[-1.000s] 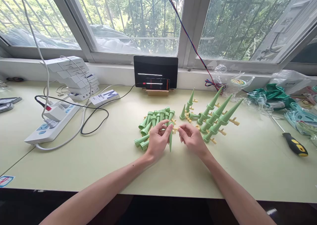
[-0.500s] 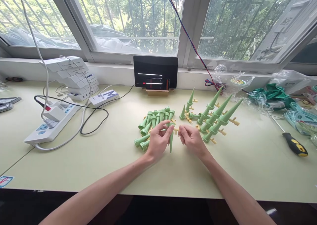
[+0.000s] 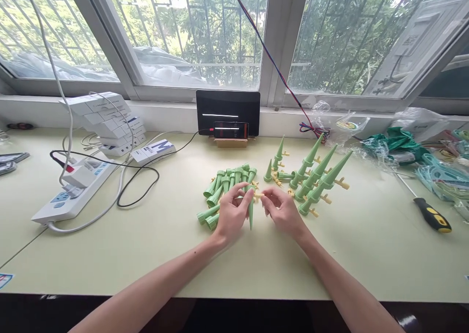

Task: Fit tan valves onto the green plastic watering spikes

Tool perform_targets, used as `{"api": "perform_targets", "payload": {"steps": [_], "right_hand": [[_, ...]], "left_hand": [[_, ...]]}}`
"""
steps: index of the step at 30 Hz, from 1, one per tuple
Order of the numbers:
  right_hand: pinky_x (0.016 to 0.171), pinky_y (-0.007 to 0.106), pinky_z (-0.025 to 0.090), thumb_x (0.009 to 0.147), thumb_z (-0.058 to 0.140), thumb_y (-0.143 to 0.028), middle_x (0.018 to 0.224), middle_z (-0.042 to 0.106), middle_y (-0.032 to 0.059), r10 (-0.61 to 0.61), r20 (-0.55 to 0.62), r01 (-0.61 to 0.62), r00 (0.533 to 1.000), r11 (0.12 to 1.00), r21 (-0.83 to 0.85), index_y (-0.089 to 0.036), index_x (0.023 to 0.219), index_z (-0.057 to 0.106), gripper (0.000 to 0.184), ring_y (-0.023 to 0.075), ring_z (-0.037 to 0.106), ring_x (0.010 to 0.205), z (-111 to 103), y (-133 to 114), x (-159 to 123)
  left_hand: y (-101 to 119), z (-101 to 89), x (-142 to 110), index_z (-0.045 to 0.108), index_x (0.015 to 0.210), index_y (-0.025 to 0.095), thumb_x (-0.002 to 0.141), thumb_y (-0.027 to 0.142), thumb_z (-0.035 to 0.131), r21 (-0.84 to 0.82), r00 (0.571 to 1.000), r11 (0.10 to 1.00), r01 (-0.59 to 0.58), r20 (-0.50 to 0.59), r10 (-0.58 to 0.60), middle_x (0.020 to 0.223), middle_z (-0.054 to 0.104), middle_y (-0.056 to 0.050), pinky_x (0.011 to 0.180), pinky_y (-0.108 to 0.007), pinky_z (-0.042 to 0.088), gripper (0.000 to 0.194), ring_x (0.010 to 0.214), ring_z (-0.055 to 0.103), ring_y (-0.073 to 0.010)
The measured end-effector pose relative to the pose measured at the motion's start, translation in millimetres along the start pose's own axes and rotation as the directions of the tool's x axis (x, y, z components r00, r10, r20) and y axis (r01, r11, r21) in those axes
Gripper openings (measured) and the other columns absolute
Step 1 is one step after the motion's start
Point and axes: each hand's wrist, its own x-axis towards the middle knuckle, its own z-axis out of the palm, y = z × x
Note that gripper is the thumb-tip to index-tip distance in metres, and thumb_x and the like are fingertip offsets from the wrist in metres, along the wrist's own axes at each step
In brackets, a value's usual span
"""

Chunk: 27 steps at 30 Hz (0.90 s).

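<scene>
My left hand is closed round a green watering spike, its pointed end hanging down below the fingers. From the side of this spike a small yellow valve sticks out to the right. The fingertips of my right hand pinch the valve's outer end. Just behind my left hand lies a pile of green spike bodies. Beyond my right hand, several green spikes fitted with yellow valves rest in a row, tips slanting up. A short green cone stands near loose yellow pieces.
At left are a power strip with cables and stacked white boxes. A phone leans before a black tablet at the back. A screwdriver and plastic bags lie at right.
The view has shifted slightly, so the scene sits a little lower and further left. Both hands keep nearly the same pose, with the right fingers slightly altered at the valve's end.
</scene>
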Motion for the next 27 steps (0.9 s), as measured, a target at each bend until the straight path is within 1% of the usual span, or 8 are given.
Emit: {"api": "perform_targets", "payload": {"steps": [7, 13, 17, 20, 22, 24, 27], "right_hand": [[0.049, 0.026, 0.037, 0.096, 0.049, -0.048, 0.055, 0.047, -0.0038, 0.038, 0.024, -0.037, 0.999, 0.998, -0.05, -0.021, 0.075, 0.051, 0.035, 0.0127, 0.045, 0.048, 0.8, -1.9, 0.8], [0.048, 0.027, 0.034, 0.099, 0.042, -0.049, 0.054, 0.042, -0.0034, 0.018, 0.029, -0.015, 0.999, 0.995, -0.099, -0.022, 0.064, 0.041, 0.044, 0.0124, 0.04, 0.048, 2.1, 1.4, 1.0], [0.049, 0.027, 0.034, 0.099, 0.041, -0.049, 0.053, 0.041, -0.0035, 0.007, 0.018, -0.005, 1.0, 0.994, -0.112, -0.022, 0.063, 0.043, 0.046, 0.0123, 0.039, 0.049, 2.6, 0.8, 1.5], [0.05, 0.027, 0.037, 0.098, 0.046, -0.049, 0.057, 0.047, -0.0027, 0.012, -0.003, -0.012, 1.0, 0.997, -0.079, -0.021, 0.069, 0.051, 0.041, 0.0122, 0.043, 0.049, 2.9, -1.6, 1.2], [0.052, 0.027, 0.041, 0.095, 0.052, -0.048, 0.066, 0.054, -0.0012, 0.006, -0.024, -0.007, 1.0, 0.999, -0.04, -0.02, 0.081, 0.057, 0.032, 0.013, 0.049, 0.053, 3.0, -2.7, 0.7], [0.054, 0.027, 0.043, 0.093, 0.057, -0.046, 0.07, 0.057, -0.0004, 0.001, -0.038, -0.002, 0.999, 1.0, -0.025, -0.02, 0.092, 0.059, 0.026, 0.014, 0.052, 0.056, 2.9, -2.8, 0.4], [0.055, 0.028, 0.045, 0.092, 0.059, -0.046, 0.069, 0.057, -0.0003, 0.002, -0.036, -0.004, 0.999, 0.999, -0.036, -0.021, 0.092, 0.059, 0.025, 0.0147, 0.053, 0.057, 2.7, -1.9, 0.8]], "left_hand": [[1.0, -0.9, -1.1, 0.064, 0.105, 0.019, 0.085, 0.045, 0.067, 0.038, 1.0, 0.999, -0.018, 0.024, 0.017, 0.068, 0.049, 0.005, 0.036, -0.017, 0.036, 0.033, 0.041, 0.043, -0.0037], [0.4, -0.7, -1.1, 0.064, 0.106, 0.02, 0.085, 0.047, 0.066, 0.058, 0.999, 0.998, -0.023, 0.045, 0.021, 0.069, 0.049, 0.005, 0.037, -0.018, 0.037, 0.035, 0.041, 0.041, -0.0038], [-0.1, -1.3, -1.0, 0.064, 0.107, 0.02, 0.084, 0.049, 0.066, 0.057, 0.999, 0.998, -0.016, 0.04, 0.014, 0.068, 0.049, 0.005, 0.038, -0.018, 0.037, 0.036, 0.042, 0.041, -0.0043], [0.0, -1.7, -0.1, 0.063, 0.106, 0.02, 0.083, 0.049, 0.067, 0.047, 1.0, 0.999, -0.017, 0.026, 0.016, 0.068, 0.05, 0.005, 0.037, -0.018, 0.036, 0.037, 0.042, 0.042, -0.0044], [0.3, -1.9, 0.7, 0.063, 0.105, 0.02, 0.083, 0.049, 0.068, 0.041, 1.0, 0.999, -0.013, 0.008, 0.013, 0.068, 0.05, 0.005, 0.037, -0.018, 0.036, 0.037, 0.042, 0.042, -0.0046], [0.7, -2.0, 1.4, 0.062, 0.106, 0.02, 0.083, 0.048, 0.068, 0.04, 1.0, 0.999, -0.002, -0.004, 0.002, 0.068, 0.051, 0.005, 0.038, -0.018, 0.037, 0.036, 0.042, 0.042, -0.0046], [0.9, -2.3, 1.4, 0.063, 0.106, 0.02, 0.083, 0.049, 0.067, 0.044, 1.0, 0.999, 0.007, -0.002, -0.007, 0.068, 0.051, 0.005, 0.039, -0.018, 0.037, 0.036, 0.043, 0.042, -0.005]]}}
